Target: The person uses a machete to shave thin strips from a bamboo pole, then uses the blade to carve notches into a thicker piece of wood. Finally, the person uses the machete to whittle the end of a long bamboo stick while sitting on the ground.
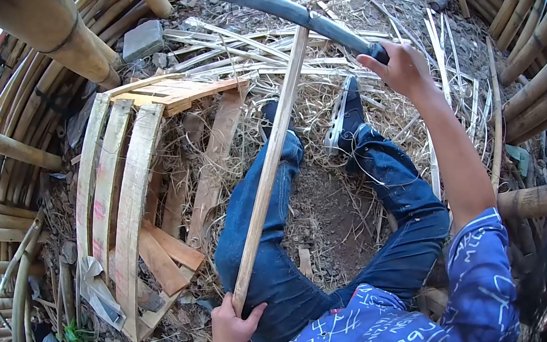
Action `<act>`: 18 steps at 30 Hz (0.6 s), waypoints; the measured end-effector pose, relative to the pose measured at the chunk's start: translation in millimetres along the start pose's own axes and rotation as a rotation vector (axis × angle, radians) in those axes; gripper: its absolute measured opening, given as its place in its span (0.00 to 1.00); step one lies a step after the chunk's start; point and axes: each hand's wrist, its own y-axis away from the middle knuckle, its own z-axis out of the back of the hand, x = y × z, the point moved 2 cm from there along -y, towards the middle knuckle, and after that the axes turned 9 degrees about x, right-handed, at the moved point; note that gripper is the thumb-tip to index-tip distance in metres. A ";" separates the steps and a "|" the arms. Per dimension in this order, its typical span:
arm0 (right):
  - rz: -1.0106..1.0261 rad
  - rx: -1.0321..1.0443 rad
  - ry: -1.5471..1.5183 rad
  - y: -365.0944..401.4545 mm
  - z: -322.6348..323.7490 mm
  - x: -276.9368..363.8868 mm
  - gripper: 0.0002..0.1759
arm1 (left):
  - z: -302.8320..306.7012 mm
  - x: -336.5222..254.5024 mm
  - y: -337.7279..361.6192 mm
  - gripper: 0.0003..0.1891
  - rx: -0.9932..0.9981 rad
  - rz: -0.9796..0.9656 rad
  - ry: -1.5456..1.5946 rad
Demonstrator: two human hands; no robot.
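Observation:
My left hand (234, 327) is closed around the near end of a long pale bamboo strip (270, 157), beside my left thigh. The strip slants up and away over my left knee and runs out past the top of the view. In my right hand (405, 68), raised with the arm stretched forward, is the dark handle of a machete (263, 6). Its long dark blade points to the left and crosses the strip near the far end, right at a pale joint in the wood.
A slatted wooden crate (126, 200) lies on its side at my left. Split bamboo strips (256, 57) and shavings litter the ground around my feet. A grey block (142, 40) sits near a thick bamboo post (67, 42). Stacked bamboo poles (540, 60) line the right side.

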 end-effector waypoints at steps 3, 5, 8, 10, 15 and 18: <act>0.090 -0.308 0.121 4.2 7.9 6.7 0.33 | -3.1 10.7 -0.1 0.28 0.049 0.003 0.018; 0.114 -0.378 0.146 3.2 13.4 4.9 0.33 | -5.0 15.4 0.0 0.28 0.048 0.000 0.036; 0.081 -0.390 0.200 -1.3 22.6 -1.7 0.31 | -3.4 12.2 -1.4 0.28 0.029 0.000 0.049; 0.047 -0.394 0.276 -2.8 23.1 -9.6 0.32 | -1.7 9.9 -1.3 0.29 0.018 -0.001 0.050; 0.135 -0.223 -0.065 29.6 0.2 -7.2 0.34 | -2.4 10.1 -5.6 0.29 -0.010 -0.065 0.075; 0.208 -0.106 -0.207 57.6 -21.4 13.1 0.35 | -9.3 23.3 -6.5 0.28 -0.024 -0.080 0.143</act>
